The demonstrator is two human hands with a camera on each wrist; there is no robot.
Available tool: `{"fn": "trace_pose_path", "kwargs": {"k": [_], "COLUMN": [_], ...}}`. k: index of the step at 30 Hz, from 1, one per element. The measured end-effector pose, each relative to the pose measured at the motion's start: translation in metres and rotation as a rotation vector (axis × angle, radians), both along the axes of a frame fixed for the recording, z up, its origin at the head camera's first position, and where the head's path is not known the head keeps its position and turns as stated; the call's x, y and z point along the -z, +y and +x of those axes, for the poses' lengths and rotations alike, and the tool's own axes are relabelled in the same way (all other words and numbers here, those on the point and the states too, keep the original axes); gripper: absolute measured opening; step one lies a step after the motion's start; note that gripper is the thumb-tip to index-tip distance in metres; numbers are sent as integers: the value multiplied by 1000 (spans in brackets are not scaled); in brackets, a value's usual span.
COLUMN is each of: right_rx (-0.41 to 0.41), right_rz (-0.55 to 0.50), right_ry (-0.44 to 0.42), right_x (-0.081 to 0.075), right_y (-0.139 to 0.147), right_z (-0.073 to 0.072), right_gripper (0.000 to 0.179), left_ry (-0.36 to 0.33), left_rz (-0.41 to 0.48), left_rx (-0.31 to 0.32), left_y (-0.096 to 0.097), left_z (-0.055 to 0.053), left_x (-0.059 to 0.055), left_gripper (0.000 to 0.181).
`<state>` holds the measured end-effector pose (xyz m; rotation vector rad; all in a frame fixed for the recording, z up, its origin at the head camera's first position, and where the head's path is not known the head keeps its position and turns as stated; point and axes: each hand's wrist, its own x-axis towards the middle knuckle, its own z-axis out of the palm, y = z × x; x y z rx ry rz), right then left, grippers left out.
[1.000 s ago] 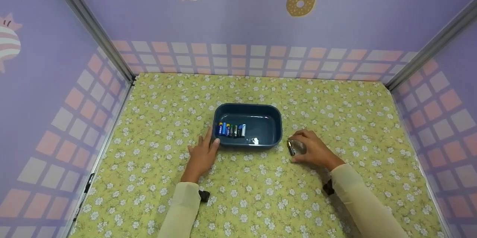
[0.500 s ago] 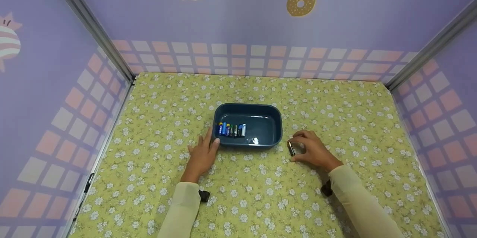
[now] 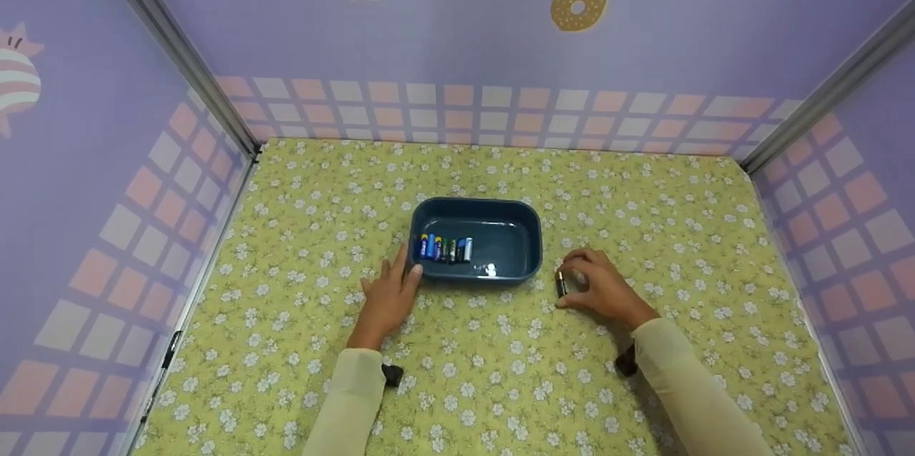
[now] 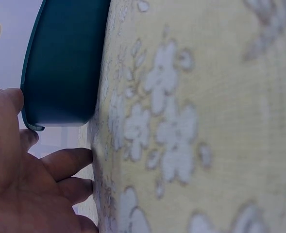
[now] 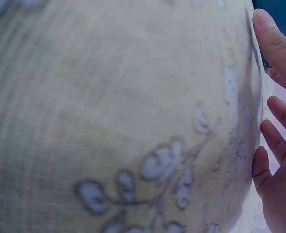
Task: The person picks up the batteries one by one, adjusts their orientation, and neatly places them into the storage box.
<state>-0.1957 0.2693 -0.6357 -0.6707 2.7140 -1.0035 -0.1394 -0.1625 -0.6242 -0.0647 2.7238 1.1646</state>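
A dark blue plastic basin (image 3: 507, 279) stands mid-table, with several AA-type batteries (image 3: 452, 251) lined up side by side in its left part. At its near-left corner rests my left hand (image 3: 389, 291), fingers extended. The left wrist view has the thumb (image 4: 14, 99) against the basin's rim and other fingertips down on the cloth. To the right of the basin, my right hand (image 3: 600, 288) pinches a black battery (image 3: 561, 284) by its two ends, between thumb and index finger, close over the cloth. In the right wrist view the fingers mostly hide this battery.
A yellow-green flowered cloth (image 3: 457, 384) covers the table. Purple panels (image 3: 465, 27) with printed sweets and pink-white checks enclose it at the back and both sides. Black wrist bands (image 3: 392, 375) sit on both forearms.
The black battery has shifted slightly to the right and turned to point more straight away from me, between my right thumb and index finger. My left hand and the basin stay put.
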Motion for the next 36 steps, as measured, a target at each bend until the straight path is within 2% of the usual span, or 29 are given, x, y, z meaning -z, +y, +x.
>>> {"fn": "trace_pose_path", "kwargs": {"k": [4,8,14,21,28,36], "right_rx": [16,20,14,19,-24,-104], "right_rz": [-15,-27,-93,-142,-151,-124], "right_ry": [-17,16,102,128,162,200], "right_x": [-3,-10,-29,-53,-73,-81], "right_y": [-2,-6,-14,-32,-61,-93], "right_z": [-1,-2,-8,-22,-37,-50], "right_gripper": [47,49,53,57,59,58], "left_ry": [-4,-5,5,4,0,5], "left_rz": [3,12,20,8,18,14], "left_rx": [2,-2,5,6,6,3], "left_y": [0,-1,-1,-1,-1,-1], "left_z": [0,0,-1,-1,-1,0], "left_x": [0,0,2,2,2,2], "left_gripper": [76,76,77,74,76,76]}}
